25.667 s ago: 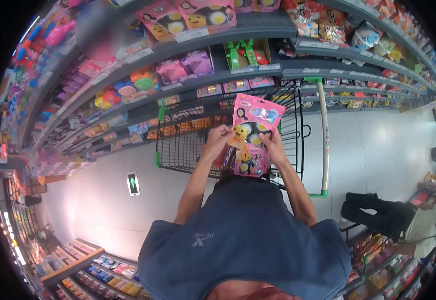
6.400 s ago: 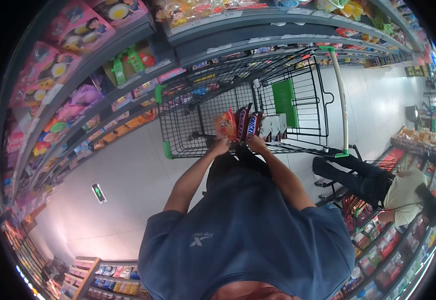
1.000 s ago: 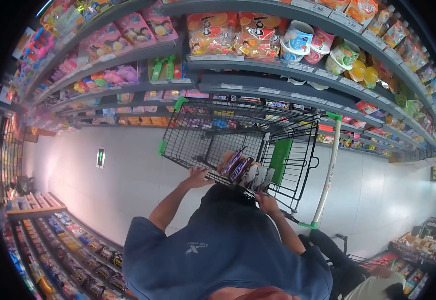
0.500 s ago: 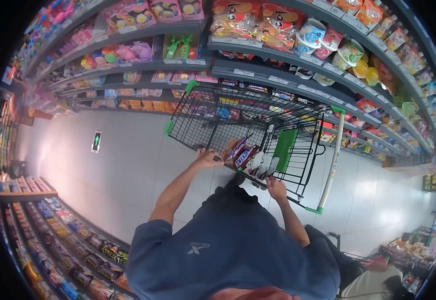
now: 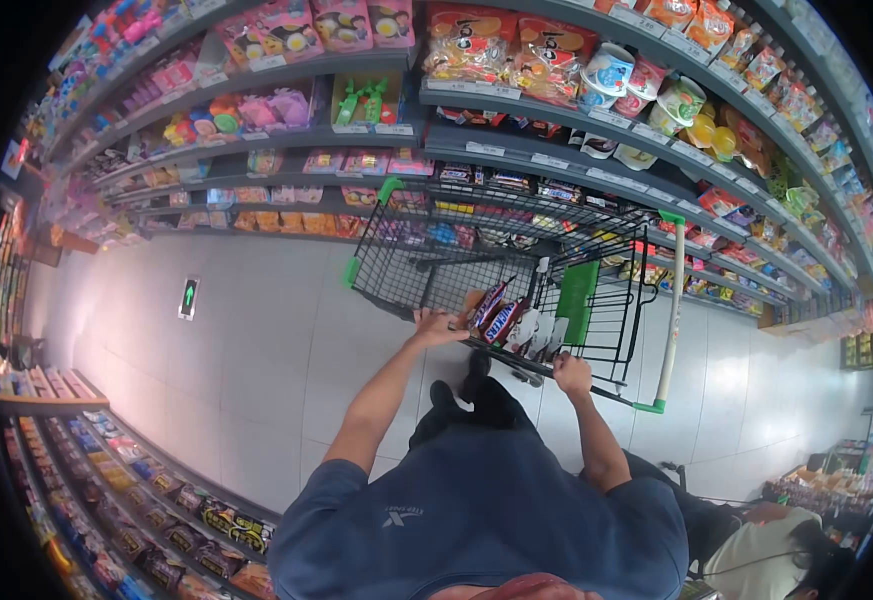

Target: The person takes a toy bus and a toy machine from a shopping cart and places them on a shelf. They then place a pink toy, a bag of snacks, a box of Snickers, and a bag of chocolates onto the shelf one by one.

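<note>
A black wire shopping cart (image 5: 426, 290) with green corners stands across in front of me. My left hand (image 5: 439, 327) rests on its near rim toward the left, fingers curled over the edge. Farther right on that same rim, my right hand (image 5: 571, 373) is closed round the bar. Between the hands, inside the basket, lean Snickers packs (image 5: 499, 318) in brown, blue and red wrapping. Several white-and-dark packs (image 5: 541, 335) lie next to them. A green panel (image 5: 578, 300) sits near the cart's pale push handle (image 5: 671, 310), which neither hand touches.
Shelves (image 5: 336, 140) of sweets, jelly cups and toys curve along the cart's far side. More snack shelves (image 5: 156, 490) stand at the lower left. A floor sign with a green arrow (image 5: 188, 298) lies to the left. Another person (image 5: 766, 550) is behind me at the lower right.
The cart has turned slightly, its left end shifting right and nearer me. Both hands have moved a little right with it, keeping their places on the rim. More of my feet shows.
</note>
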{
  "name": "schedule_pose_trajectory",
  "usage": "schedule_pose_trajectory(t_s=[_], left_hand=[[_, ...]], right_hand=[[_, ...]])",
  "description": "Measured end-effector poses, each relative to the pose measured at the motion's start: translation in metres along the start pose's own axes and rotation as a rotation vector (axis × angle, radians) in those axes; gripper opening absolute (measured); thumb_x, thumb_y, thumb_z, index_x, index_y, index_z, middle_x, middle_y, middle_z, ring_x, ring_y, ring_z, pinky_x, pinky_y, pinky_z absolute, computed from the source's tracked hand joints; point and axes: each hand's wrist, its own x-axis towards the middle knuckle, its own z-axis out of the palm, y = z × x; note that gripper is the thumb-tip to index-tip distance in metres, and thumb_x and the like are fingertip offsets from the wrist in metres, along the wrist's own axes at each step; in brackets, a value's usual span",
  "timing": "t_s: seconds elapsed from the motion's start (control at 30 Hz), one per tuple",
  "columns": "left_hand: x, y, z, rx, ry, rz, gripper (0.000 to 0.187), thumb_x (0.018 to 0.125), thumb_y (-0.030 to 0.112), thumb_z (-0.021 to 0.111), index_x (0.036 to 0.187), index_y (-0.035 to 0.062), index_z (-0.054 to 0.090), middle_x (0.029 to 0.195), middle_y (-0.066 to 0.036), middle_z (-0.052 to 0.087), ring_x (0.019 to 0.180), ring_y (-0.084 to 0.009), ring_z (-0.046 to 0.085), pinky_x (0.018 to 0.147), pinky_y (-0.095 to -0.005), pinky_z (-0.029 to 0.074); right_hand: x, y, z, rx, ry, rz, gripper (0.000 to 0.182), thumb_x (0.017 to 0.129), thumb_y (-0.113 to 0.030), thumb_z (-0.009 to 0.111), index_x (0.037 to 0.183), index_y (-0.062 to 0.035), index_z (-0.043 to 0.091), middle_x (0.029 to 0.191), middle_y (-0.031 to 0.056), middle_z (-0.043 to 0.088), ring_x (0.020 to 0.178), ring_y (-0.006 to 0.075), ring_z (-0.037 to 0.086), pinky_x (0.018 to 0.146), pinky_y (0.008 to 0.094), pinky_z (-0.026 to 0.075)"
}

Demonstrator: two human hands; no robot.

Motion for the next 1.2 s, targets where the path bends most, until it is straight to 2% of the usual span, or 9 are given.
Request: schedule_pose_trajectory(t_s=[0.2, 0.27, 0.37, 0.47, 0.63, 0.73, 0.93, 1.03, 1.2], left_hand=[[-0.005, 0.009, 0.005, -0.012, -0.014, -0.001, 0.073, 0.067, 0.073, 0.063, 0.121, 0.0242, 0.065, 0.135, -0.006, 0.052, 0.12, -0.0297, 0.038, 0.101, -0.0439, 0.019], [-0.005, 0.016, 0.007, -0.017, -0.005, 0.006, 0.072, 0.068, 0.072, 0.063, 0.121, 0.0246, 0.065, 0.136, -0.006, 0.051, 0.121, -0.0296, 0.038, 0.101, -0.0437, 0.02], [-0.009, 0.022, 0.006, -0.023, -0.034, -0.004, 0.072, 0.067, 0.072, 0.064, 0.121, 0.0249, 0.065, 0.138, -0.006, 0.05, 0.122, -0.0292, 0.037, 0.101, -0.0435, 0.02], [-0.005, 0.027, 0.01, -0.095, -0.004, -0.002, 0.066, 0.067, 0.068, 0.067, 0.115, 0.0234, 0.069, 0.137, -0.007, 0.051, 0.126, -0.0333, 0.033, 0.103, -0.0435, 0.017], [-0.003, 0.039, 0.007, -0.057, -0.069, -0.069, 0.07, 0.066, 0.069, 0.067, 0.121, 0.0264, 0.066, 0.141, -0.009, 0.047, 0.13, -0.036, 0.03, 0.106, -0.0476, 0.013], [0.002, 0.042, 0.015, 0.006, -0.086, -0.086, 0.072, 0.065, 0.073, 0.066, 0.121, 0.0274, 0.064, 0.139, -0.007, 0.05, 0.124, -0.0344, 0.035, 0.105, -0.0452, 0.018], [0.011, 0.051, 0.022, 0.006, -0.149, -0.151, 0.074, 0.066, 0.072, 0.067, 0.126, 0.0309, 0.061, 0.146, -0.012, 0.042, 0.133, -0.0381, 0.028, 0.109, -0.047, 0.014], [0.01, 0.062, 0.021, -0.03, -0.19, -0.169, 0.072, 0.067, 0.07, 0.068, 0.127, 0.0306, 0.061, 0.147, -0.012, 0.041, 0.134, -0.0385, 0.027, 0.11, -0.0477, 0.013], [0.007, 0.077, 0.028, -0.05, -0.15, -0.154, 0.067, 0.07, 0.066, 0.069, 0.124, 0.027, 0.062, 0.135, -0.012, 0.054, 0.131, -0.0397, 0.028, 0.11, -0.0476, 0.012]], right_hand=[[-0.003, 0.008, -0.001, -0.001, 0.017, 0.013, 0.026, 0.084, -0.029, 0.052, 0.088, -0.0074, 0.066, 0.074, 0.0212, 0.067, 0.073, 0.0413, 0.066, 0.069, 0.0508, 0.054], [-0.005, 0.011, -0.008, 0.022, -0.003, 0.041, 0.028, 0.085, -0.028, 0.05, 0.085, -0.007, 0.068, 0.079, 0.0212, 0.067, 0.077, 0.0422, 0.066, 0.073, 0.0519, 0.053], [-0.003, 0.026, 0.0, 0.068, 0.002, -0.001, 0.028, 0.083, -0.03, 0.052, 0.088, -0.0068, 0.067, 0.076, 0.0229, 0.066, 0.074, 0.0424, 0.065, 0.071, 0.0514, 0.053], [-0.004, 0.03, -0.003, 0.099, -0.027, 0.017, 0.03, 0.084, -0.031, 0.051, 0.089, -0.006, 0.067, 0.077, 0.0227, 0.067, 0.075, 0.0431, 0.065, 0.072, 0.0516, 0.053], [-0.003, 0.042, -0.01, 0.111, -0.051, -0.008, 0.031, 0.086, -0.031, 0.049, 0.09, -0.0054, 0.066, 0.077, 0.022, 0.067, 0.076, 0.0426, 0.066, 0.072, 0.0518, 0.053], [-0.004, 0.049, -0.01, 0.122, -0.047, -0.027, 0.029, 0.086, -0.03, 0.049, 0.089, -0.0059, 0.066, 0.077, 0.0216, 0.067, 0.073, 0.042, 0.066, 0.07, 0.0516, 0.054], [-0.007, 0.062, -0.015, 0.133, 0.038, -0.09, 0.026, 0.086, -0.028, 0.052, 0.088, -0.0047, 0.064, 0.071, 0.0212, 0.066, 0.068, 0.0404, 0.066, 0.063, 0.0513, 0.054], [-0.007, 0.072, -0.014, 0.136, 0.02, -0.086, 0.026, 0.086, -0.028, 0.052, 0.089, -0.0048, 0.064, 0.073, 0.0209, 0.067, 0.069, 0.0406, 0.066, 0.064, 0.0507, 0.054], [-0.005, 0.083, -0.022, 0.155, -0.036, -0.07, 0.028, 0.087, -0.029, 0.051, 0.094, -0.0046, 0.063, 0.077, 0.0198, 0.068, 0.07, 0.0384, 0.067, 0.066, 0.0505, 0.054]])
